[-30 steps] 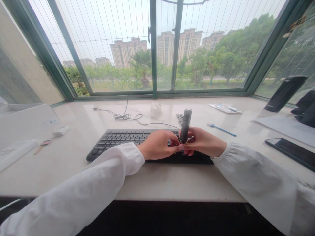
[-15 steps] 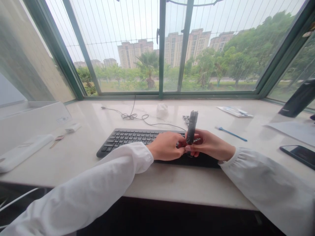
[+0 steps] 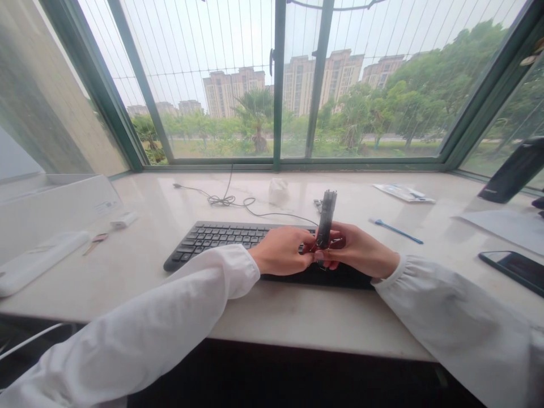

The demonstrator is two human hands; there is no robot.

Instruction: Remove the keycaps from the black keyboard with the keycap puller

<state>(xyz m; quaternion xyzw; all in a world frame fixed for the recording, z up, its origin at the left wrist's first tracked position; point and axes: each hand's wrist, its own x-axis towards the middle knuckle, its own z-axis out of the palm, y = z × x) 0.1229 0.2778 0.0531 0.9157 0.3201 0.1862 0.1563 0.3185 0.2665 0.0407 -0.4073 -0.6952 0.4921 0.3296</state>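
Head view: since the frame a second ago the whole scene has slid rightward in sight; left hand [image 3: 283, 251], right hand [image 3: 359, 249] and block [image 3: 327, 212] look little moved against the keyboard [image 3: 229, 233].
Block: dark and slim, nearly upright with a slight lean, above the keyboard's right part.
Right hand: thumb and fingers grasp the block near its lower end; best kept firm and low, so the tall free part does not sway.
Left hand: thumb and fingertips drawn together at the block's foot; whether they pinch anything small, I cannot tell. Short, light fingertip moves should suit such fine work.
Keyboard: lies directly beneath the hands; anything small let slip could lodge among the keys, so working over bare counter [image 3: 323, 317] would seem safer.
Cable [image 3: 221, 201]: loosely looped behind, running toward the keyboard's back edge; keep the block clear of it.
Sleeves: the left one [image 3: 178, 311] hangs over the keyboard's front left; a lifted cuff would avoid dragging it.
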